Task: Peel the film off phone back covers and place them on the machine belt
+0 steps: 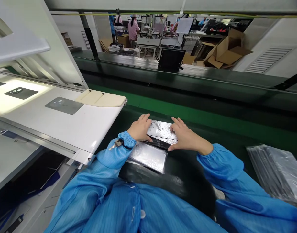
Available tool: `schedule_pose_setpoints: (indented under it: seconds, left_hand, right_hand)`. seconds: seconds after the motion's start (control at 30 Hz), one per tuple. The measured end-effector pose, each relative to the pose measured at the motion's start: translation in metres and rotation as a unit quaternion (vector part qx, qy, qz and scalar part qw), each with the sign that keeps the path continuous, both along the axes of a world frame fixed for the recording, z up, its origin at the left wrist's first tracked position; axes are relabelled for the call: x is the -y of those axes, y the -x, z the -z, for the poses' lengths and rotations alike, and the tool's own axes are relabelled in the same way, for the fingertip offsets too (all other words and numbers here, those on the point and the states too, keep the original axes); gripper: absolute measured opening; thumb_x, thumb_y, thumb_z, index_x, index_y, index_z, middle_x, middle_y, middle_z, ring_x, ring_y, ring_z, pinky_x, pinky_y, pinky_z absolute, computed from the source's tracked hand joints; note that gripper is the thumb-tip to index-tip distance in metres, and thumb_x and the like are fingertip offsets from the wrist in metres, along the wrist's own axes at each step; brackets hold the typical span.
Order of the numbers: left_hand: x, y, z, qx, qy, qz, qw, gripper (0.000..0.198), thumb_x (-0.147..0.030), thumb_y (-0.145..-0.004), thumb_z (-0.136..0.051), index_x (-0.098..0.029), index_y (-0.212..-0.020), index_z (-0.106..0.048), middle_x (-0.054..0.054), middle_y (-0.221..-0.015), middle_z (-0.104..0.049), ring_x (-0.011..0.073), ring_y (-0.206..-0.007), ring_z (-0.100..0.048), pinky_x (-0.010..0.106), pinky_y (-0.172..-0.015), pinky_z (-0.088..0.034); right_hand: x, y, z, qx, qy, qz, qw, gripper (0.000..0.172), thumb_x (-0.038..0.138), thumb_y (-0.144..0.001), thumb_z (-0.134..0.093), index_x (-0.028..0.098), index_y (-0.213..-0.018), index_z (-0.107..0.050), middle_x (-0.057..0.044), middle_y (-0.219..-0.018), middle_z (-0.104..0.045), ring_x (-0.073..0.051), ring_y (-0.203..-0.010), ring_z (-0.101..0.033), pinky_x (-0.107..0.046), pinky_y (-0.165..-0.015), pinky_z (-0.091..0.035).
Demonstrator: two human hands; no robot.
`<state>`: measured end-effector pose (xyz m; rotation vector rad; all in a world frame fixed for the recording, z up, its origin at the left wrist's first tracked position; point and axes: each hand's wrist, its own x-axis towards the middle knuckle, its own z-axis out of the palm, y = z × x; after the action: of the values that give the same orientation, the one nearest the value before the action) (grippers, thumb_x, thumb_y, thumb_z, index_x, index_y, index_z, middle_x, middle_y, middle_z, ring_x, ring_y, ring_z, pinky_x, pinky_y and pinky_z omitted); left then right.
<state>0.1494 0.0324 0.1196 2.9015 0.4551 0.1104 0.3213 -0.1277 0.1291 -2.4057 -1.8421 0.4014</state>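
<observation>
Between my two hands is a stack of thin flat panels in shiny clear plastic (161, 128), its dark near edge facing me. My left hand (140, 128) grips the stack's left end, thumb at the near edge and fingers over the far side. On the right end, my right hand (186, 137) holds it the same way, with the index finger bent onto the top. Just nearer to me, partly under the stack, lies another plastic-wrapped flat packet (149, 157) on the dark surface. A bunch of keys (116, 144) hangs at my left wrist.
To the left stands a white machine table (90, 126) bearing dark panels with camera holes (64, 105) and a cream block (102, 98). A pile of plastic-wrapped sheets (277, 171) lies at right. Behind the green belt (187, 111) are a black monitor (171, 58), cardboard boxes (226, 48) and people.
</observation>
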Motion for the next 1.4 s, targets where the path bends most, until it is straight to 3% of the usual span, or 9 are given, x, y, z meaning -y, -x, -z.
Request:
schedule_pose_setpoints:
  seconds: [0.13,0.2,0.73,0.8,0.9,0.97,1.13,1.27,1.4]
  left_hand:
    - [-0.005,-0.014,-0.004,-0.049,-0.007,0.035,0.998,0.066,-0.045,-0.057,-0.083,-0.015,-0.103,-0.047,0.017,-0.125,-0.052,0.0334,-0.121,-0.046,0.043,-0.091,-0.049]
    - [-0.008,-0.019,-0.006,-0.069,-0.020,0.043,0.996,0.063,-0.043,-0.059,-0.082,-0.016,-0.102,-0.046,0.013,-0.114,-0.058,0.0303,-0.110,-0.052,0.039,-0.085,-0.050]
    - [-0.014,-0.026,-0.014,-0.125,-0.031,0.056,0.990,0.074,-0.035,-0.056,-0.086,-0.017,-0.114,-0.043,0.014,-0.117,-0.057,0.0304,-0.109,-0.054,0.039,-0.082,-0.049]
    - [-0.011,-0.020,-0.015,-0.094,-0.025,0.051,0.994,0.080,-0.037,-0.055,-0.086,-0.018,-0.118,-0.042,0.016,-0.128,-0.052,0.0335,-0.118,-0.049,0.046,-0.091,-0.046]
    - [0.002,0.000,-0.012,0.023,-0.041,0.036,0.998,0.088,-0.048,-0.056,-0.084,-0.019,-0.126,-0.040,0.019,-0.148,-0.033,0.0401,-0.138,-0.026,0.062,-0.106,-0.027]
    - [0.014,0.022,-0.003,0.127,-0.051,0.030,0.990,0.072,-0.053,-0.068,-0.074,-0.018,-0.123,-0.044,0.020,-0.150,-0.032,0.0381,-0.141,-0.022,0.060,-0.111,-0.021]
    - [0.037,0.088,0.049,0.313,-0.010,-0.004,0.950,0.020,-0.038,-0.089,-0.052,-0.020,-0.097,-0.056,0.014,-0.110,-0.066,0.0260,-0.102,-0.061,0.044,-0.089,-0.049]
    - [0.040,0.130,0.086,0.358,0.036,-0.081,0.930,0.011,-0.027,-0.089,-0.051,-0.019,-0.096,-0.055,0.011,-0.093,-0.067,0.0228,-0.088,-0.063,0.039,-0.079,-0.053]
    - [0.036,0.151,0.104,0.359,0.067,-0.132,0.922,0.009,-0.024,-0.088,-0.050,-0.019,-0.093,-0.055,0.009,-0.089,-0.066,0.0210,-0.083,-0.062,0.035,-0.074,-0.053]
  right_hand:
    - [-0.010,0.007,-0.011,0.048,0.049,-0.036,0.997,0.057,0.026,-0.051,-0.085,0.019,-0.089,-0.043,-0.013,-0.113,-0.052,-0.032,-0.109,-0.049,-0.035,-0.076,-0.047]
    - [-0.014,0.007,-0.014,0.054,0.043,-0.028,0.997,0.050,0.020,-0.056,-0.081,0.019,-0.089,-0.043,-0.008,-0.101,-0.054,-0.027,-0.097,-0.053,-0.032,-0.069,-0.044]
    - [-0.016,0.000,-0.013,0.068,0.045,-0.042,0.996,0.051,0.014,-0.058,-0.079,0.019,-0.096,-0.045,-0.007,-0.100,-0.056,-0.025,-0.093,-0.054,-0.030,-0.069,-0.045]
    - [-0.014,-0.001,-0.014,0.074,0.043,-0.043,0.995,0.056,0.018,-0.056,-0.082,0.018,-0.099,-0.046,-0.012,-0.113,-0.054,-0.030,-0.106,-0.052,-0.035,-0.077,-0.047]
    - [-0.004,0.000,-0.010,0.102,-0.003,-0.055,0.993,0.057,0.026,-0.062,-0.082,0.015,-0.107,-0.050,-0.019,-0.142,-0.035,-0.039,-0.132,-0.030,-0.049,-0.101,-0.039]
    - [0.003,0.003,-0.002,0.122,-0.066,-0.093,0.986,0.050,0.029,-0.076,-0.072,0.013,-0.118,-0.051,-0.018,-0.146,-0.031,-0.036,-0.136,-0.025,-0.052,-0.108,-0.032]
    - [0.013,0.011,0.027,0.145,-0.168,-0.160,0.962,0.038,0.020,-0.093,-0.047,0.009,-0.129,-0.052,-0.017,-0.135,-0.048,-0.031,-0.131,-0.039,-0.049,-0.105,-0.040]
    - [0.013,0.009,0.035,0.136,-0.192,-0.168,0.957,0.034,0.021,-0.094,-0.046,0.010,-0.123,-0.058,-0.014,-0.131,-0.054,-0.029,-0.124,-0.047,-0.047,-0.102,-0.045]
    - [0.015,0.005,0.028,0.119,-0.201,-0.177,0.956,0.033,0.027,-0.096,-0.044,0.013,-0.120,-0.061,-0.011,-0.127,-0.057,-0.028,-0.119,-0.053,-0.047,-0.097,-0.049]
